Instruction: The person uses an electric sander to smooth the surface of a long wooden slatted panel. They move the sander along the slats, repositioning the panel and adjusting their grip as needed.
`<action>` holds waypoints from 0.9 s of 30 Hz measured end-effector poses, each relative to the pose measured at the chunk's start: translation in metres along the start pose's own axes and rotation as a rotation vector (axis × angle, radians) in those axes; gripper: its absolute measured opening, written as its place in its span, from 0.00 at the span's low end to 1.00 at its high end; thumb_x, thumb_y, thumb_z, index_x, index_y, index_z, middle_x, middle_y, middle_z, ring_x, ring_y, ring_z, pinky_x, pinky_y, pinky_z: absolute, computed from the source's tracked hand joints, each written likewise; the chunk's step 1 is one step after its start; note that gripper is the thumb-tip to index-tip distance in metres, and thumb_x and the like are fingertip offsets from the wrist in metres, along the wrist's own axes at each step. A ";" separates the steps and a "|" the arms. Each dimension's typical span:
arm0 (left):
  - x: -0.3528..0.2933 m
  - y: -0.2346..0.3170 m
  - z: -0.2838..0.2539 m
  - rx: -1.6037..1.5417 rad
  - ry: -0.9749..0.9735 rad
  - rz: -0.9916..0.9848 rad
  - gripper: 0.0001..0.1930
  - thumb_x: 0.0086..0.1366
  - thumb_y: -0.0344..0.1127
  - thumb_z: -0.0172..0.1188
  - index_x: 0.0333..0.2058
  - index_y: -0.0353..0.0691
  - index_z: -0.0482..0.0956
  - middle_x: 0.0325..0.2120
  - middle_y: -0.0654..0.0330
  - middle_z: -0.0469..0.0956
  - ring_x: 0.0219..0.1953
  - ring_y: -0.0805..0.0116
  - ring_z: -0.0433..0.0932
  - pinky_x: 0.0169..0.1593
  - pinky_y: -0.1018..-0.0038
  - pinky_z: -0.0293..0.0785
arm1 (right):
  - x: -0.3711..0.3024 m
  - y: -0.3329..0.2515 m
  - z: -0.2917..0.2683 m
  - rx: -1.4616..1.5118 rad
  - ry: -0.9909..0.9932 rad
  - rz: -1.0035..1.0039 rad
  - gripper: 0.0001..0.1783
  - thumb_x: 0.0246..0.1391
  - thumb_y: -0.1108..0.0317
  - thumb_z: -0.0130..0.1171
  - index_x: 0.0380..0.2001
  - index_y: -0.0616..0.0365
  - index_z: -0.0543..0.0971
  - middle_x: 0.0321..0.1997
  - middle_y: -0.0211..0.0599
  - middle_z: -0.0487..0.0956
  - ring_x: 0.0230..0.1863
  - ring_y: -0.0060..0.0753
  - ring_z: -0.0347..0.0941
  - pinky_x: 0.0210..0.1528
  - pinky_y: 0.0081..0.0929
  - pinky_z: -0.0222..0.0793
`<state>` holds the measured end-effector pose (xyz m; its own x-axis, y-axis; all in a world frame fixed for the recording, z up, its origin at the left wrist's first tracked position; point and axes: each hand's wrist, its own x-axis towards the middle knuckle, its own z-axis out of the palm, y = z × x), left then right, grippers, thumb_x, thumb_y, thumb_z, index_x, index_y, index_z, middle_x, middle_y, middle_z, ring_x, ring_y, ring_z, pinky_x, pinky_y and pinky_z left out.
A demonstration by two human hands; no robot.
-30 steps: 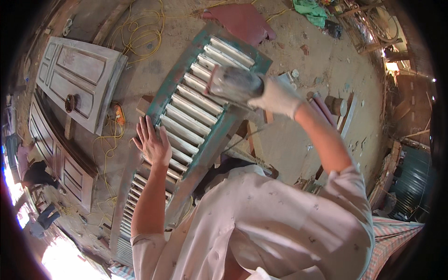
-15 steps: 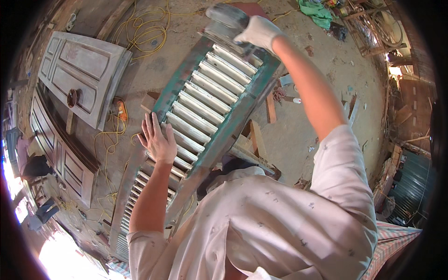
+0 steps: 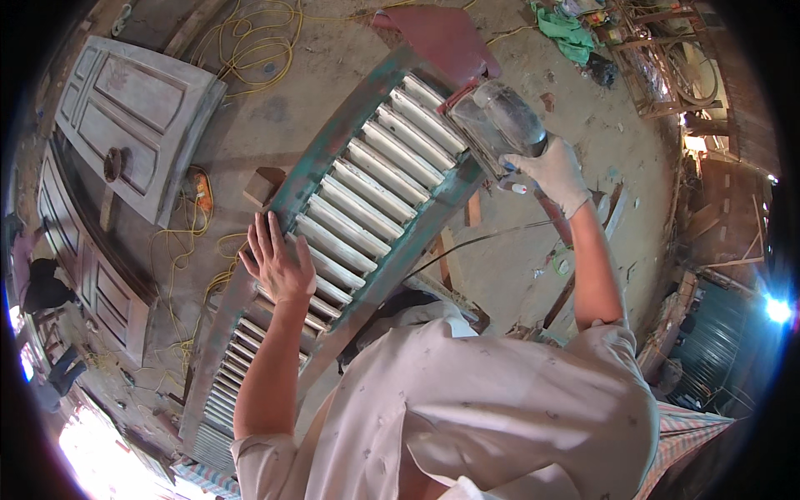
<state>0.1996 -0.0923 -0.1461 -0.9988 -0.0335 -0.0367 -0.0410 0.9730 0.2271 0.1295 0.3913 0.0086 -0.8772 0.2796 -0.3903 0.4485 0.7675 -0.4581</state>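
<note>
A louvred wooden shutter (image 3: 377, 197) lies slantwise in front of me. Its slats are pale and worn, and its frame shows green and brown paint. My left hand (image 3: 283, 265), bare, rests on the shutter's left rail with the fingers stretched out and holds nothing. In a pale glove, my right hand (image 3: 554, 173) is closed on a grey, dusty power sander (image 3: 502, 122) at the far right edge of the shutter. The sander overlaps the right rail; whether it touches the wood cannot be made out. Part of its grip is hidden by the glove.
Panelled doors (image 3: 137, 117) lean or lie at the left, with a yellow cord (image 3: 250, 62) coiled beyond them. A dark red sheet (image 3: 437, 37) lies past the shutter's far end. Wood scraps (image 3: 450, 254) and a black cable (image 3: 487, 239) are at the right. Someone bends at the far left.
The sander has moved in my right hand from the shutter's far end to the right and nearer, baring the far slats and the red sheet. My left hand stays on the rail.
</note>
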 end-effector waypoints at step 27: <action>0.001 0.001 -0.003 -0.014 -0.025 0.020 0.41 0.75 0.53 0.58 0.82 0.47 0.60 0.83 0.53 0.58 0.82 0.43 0.56 0.80 0.30 0.39 | 0.110 -0.040 0.002 -0.024 -0.144 -0.073 0.34 0.47 0.47 0.84 0.44 0.69 0.89 0.38 0.44 0.91 0.35 0.35 0.86 0.42 0.33 0.83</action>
<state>0.1983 -0.0924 -0.1430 -0.9984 -0.0080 -0.0565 -0.0215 0.9700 0.2420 0.0149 0.3900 -0.0176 -0.8731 0.1384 -0.4675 0.3785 0.7970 -0.4708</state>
